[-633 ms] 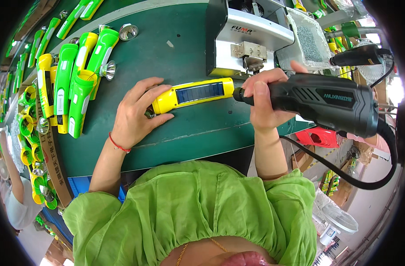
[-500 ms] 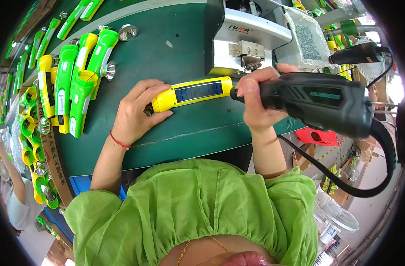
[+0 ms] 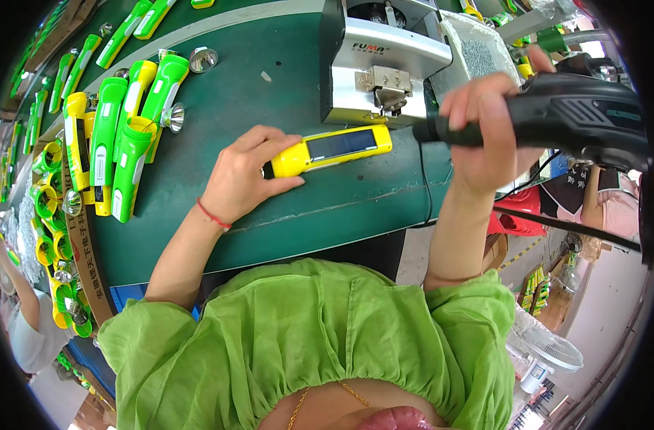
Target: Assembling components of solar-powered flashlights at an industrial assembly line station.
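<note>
One yellow torch on green desk, just below grey machine. Left hand curled over torch's left end, pressing it down. Right hand closed around one black driver, raised right of machine. Several green torches far left.

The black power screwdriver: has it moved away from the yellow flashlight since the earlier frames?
Yes. The black power screwdriver has lifted up and right, off the yellow flashlight, toward the grey machine.

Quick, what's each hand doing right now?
Left hand: closed on the yellow flashlight, pinning it to the table.
Right hand: closed around the black power screwdriver.
</note>
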`<state>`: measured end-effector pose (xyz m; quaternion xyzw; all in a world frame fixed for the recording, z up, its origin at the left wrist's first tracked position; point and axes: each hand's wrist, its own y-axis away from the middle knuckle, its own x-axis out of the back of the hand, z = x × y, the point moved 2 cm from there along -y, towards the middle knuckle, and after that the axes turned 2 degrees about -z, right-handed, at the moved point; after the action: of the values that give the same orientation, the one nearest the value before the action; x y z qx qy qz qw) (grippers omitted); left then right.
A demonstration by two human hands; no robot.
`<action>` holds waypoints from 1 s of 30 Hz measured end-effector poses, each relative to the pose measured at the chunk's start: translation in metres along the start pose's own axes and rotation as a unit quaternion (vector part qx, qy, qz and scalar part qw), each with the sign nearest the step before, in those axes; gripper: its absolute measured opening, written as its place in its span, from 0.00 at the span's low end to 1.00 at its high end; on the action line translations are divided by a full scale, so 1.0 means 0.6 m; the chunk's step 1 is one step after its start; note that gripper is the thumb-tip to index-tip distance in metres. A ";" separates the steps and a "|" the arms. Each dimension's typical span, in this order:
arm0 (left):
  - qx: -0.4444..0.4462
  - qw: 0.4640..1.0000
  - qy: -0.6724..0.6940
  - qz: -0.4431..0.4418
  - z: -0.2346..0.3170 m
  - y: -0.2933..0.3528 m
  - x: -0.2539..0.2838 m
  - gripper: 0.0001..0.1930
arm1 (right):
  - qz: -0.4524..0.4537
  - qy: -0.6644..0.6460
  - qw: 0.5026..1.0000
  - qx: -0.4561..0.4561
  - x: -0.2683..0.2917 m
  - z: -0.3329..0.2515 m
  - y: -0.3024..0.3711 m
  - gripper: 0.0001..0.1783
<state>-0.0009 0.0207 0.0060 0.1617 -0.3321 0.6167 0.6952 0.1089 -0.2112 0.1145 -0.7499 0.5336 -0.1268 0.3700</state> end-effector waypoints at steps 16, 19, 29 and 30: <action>-0.027 0.999 0.005 0.034 0.011 -0.023 -0.040 0.27 | -0.014 -0.010 0.989 -0.145 -0.006 0.071 -0.022 0.23; -0.027 0.999 -0.002 0.045 0.013 -0.021 -0.045 0.27 | 0.002 0.024 0.993 -0.113 -0.031 0.039 0.013 0.35; -0.036 0.998 0.003 0.056 0.007 -0.018 -0.047 0.28 | -0.013 0.073 0.996 -0.057 -0.080 0.029 0.091 0.37; -0.040 0.997 0.004 0.060 0.007 -0.016 -0.048 0.28 | -0.015 0.071 0.996 -0.058 -0.081 0.031 0.094 0.37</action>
<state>0.0066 -0.0052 -0.0082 0.1111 -0.3626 0.6443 0.6641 0.0607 -0.1687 0.0724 -0.7670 0.5536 -0.1543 0.2855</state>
